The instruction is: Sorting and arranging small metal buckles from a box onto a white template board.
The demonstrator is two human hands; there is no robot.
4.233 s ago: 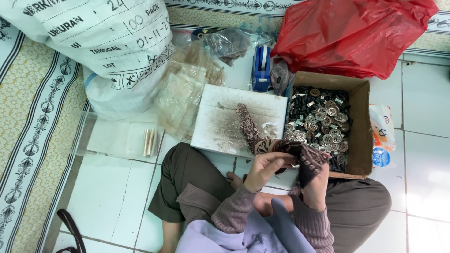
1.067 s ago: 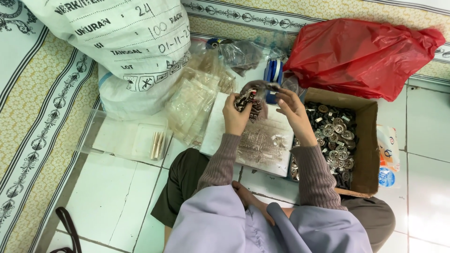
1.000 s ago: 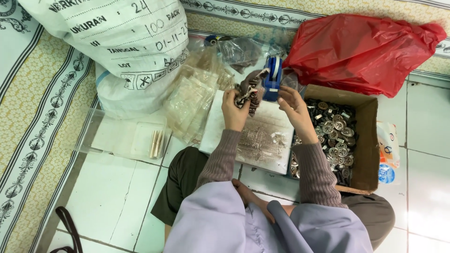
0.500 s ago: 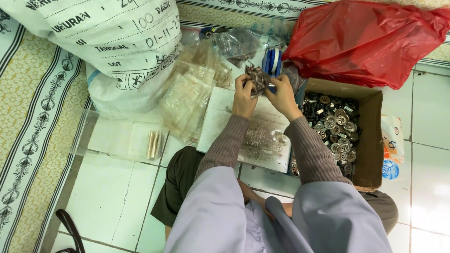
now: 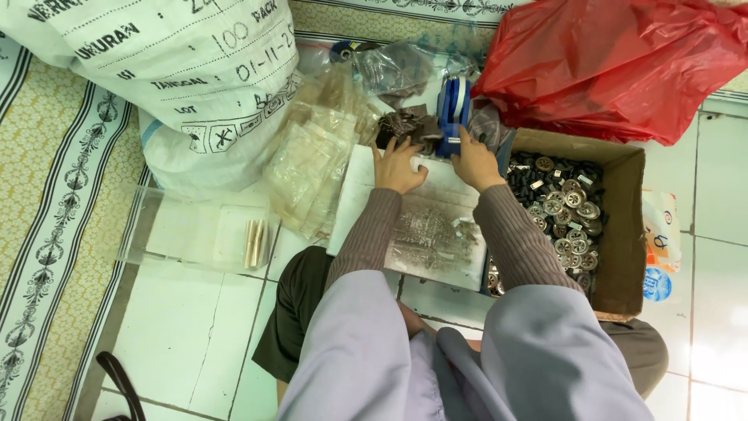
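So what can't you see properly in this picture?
- Head view: left hand fingers overlap a dark bundle; too small to name.
- Right hand fingertips touch the blue holder; grip unclear.
- Red bag: contents hidden.
- Cardboard box: near corner behind the sleeve.

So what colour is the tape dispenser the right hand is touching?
Blue, seen from the head view: the tape dispenser stands just beyond the right hand.
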